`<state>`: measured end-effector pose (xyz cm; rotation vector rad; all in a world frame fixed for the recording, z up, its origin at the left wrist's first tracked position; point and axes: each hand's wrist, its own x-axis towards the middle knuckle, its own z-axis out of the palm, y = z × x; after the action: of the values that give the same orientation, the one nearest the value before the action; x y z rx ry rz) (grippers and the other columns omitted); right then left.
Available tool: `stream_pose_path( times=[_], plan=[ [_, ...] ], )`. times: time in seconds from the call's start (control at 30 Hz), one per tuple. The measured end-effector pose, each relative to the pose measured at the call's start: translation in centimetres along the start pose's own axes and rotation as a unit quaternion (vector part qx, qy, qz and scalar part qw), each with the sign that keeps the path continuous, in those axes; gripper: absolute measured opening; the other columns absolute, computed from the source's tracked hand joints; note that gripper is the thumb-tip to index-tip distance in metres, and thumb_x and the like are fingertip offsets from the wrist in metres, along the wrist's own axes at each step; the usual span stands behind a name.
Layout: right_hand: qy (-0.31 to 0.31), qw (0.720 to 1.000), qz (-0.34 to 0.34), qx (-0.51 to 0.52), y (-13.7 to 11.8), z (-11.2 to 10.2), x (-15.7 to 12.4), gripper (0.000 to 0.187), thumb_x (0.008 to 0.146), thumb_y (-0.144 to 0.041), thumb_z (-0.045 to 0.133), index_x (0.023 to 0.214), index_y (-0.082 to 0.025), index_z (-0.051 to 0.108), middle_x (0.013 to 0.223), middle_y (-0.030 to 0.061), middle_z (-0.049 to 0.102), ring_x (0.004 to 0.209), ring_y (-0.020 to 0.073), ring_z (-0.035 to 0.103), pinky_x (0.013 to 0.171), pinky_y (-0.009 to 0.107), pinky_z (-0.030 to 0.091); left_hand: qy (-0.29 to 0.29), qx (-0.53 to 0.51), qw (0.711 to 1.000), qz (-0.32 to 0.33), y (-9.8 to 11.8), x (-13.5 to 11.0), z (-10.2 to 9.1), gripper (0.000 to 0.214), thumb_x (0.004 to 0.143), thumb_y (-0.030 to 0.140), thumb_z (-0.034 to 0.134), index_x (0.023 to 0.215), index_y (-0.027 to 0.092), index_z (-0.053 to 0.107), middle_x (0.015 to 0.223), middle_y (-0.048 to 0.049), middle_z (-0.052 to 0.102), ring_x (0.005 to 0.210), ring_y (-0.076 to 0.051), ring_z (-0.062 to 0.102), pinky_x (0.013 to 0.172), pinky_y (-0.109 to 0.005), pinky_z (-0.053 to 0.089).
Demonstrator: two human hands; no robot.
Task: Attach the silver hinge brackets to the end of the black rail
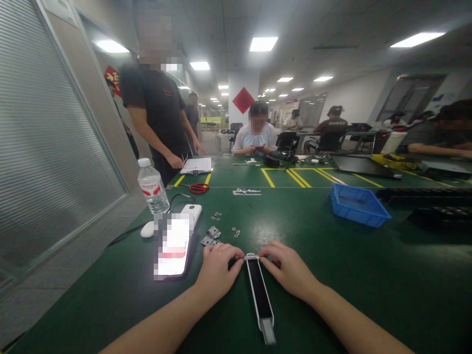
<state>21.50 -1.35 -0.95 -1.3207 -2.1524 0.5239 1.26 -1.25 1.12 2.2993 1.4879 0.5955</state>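
Note:
A long black strip in a silver metal frame (260, 292) lies on the green table, running from its far end at my fingers back towards me. My left hand (218, 268) is closed in a pinch on the left side of the strip's far end. My right hand (285, 268) pinches the same end from the right. Small metal brackets (211, 236) and loose nuts (235, 231) lie just beyond my left hand.
A lit phone (173, 251), a white device (192, 212), a water bottle (152, 187) and red scissors (199, 188) sit at the left. A blue tray (357, 204) stands at the right. A person in black stands by a clipboard (196, 166); other people sit at the back.

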Motion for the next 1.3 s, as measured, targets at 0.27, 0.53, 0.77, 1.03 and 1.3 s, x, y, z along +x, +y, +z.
stream_pose_path(
  times=[0.27,0.53,0.77,1.03,1.3],
  plan=[
    [-0.002,1.0,0.016,-0.016,0.0,0.2,-0.1,0.012,0.088,-0.018,0.052,0.088,-0.02,0.064,0.084,0.0025,0.058,0.074,0.0156,0.055,0.066,0.026,0.042,0.005,-0.004,1.0,0.008,0.0,-0.2,0.0,0.016,0.081,0.02,0.052,0.089,0.023,0.065,0.09,-0.0008,0.067,0.093,-0.022,0.058,0.089,-0.043,0.034],
    [-0.004,1.0,0.018,-0.011,-0.2,0.1,-0.2,0.014,0.089,-0.019,0.05,0.088,-0.02,0.064,0.083,0.0025,0.058,0.072,0.0153,0.054,0.064,0.026,0.042,0.044,0.006,0.999,-0.013,-1.0,0.5,-0.2,0.046,0.069,0.007,0.047,0.113,0.019,0.056,0.116,-0.0058,0.062,0.114,-0.024,0.052,0.101,-0.046,0.032],
    [-0.001,1.0,0.016,-0.005,-0.3,0.3,-0.2,0.014,0.088,-0.019,0.05,0.087,-0.02,0.063,0.085,0.0032,0.059,0.075,0.016,0.056,0.066,0.027,0.043,-0.018,0.081,0.996,0.018,-1.3,1.0,0.3,0.062,0.078,0.006,0.038,0.139,0.015,0.035,0.143,-0.0087,0.043,0.136,-0.021,0.031,0.114,-0.047,0.015],
    [-0.006,1.0,0.019,0.003,-0.5,0.4,-0.2,0.015,0.089,-0.017,0.049,0.087,-0.02,0.063,0.084,0.0028,0.059,0.075,0.0159,0.056,0.067,0.027,0.043,-0.005,0.084,0.996,0.039,-1.3,0.6,0.1,0.054,0.08,0.006,0.041,0.133,0.018,0.042,0.133,-0.0071,0.055,0.127,-0.02,0.045,0.114,-0.045,0.014],
    [-0.003,1.0,0.019,0.015,-0.9,0.2,-0.4,0.016,0.089,-0.019,0.047,0.087,-0.021,0.063,0.086,0.0028,0.06,0.078,0.0165,0.057,0.069,0.028,0.044,0.025,0.054,0.997,0.04,-1.1,0.0,-0.9,0.04,0.079,0.006,0.048,0.115,0.022,0.055,0.098,-0.0031,0.068,0.096,-0.02,0.06,0.095,-0.04,0.034]
  ],
)
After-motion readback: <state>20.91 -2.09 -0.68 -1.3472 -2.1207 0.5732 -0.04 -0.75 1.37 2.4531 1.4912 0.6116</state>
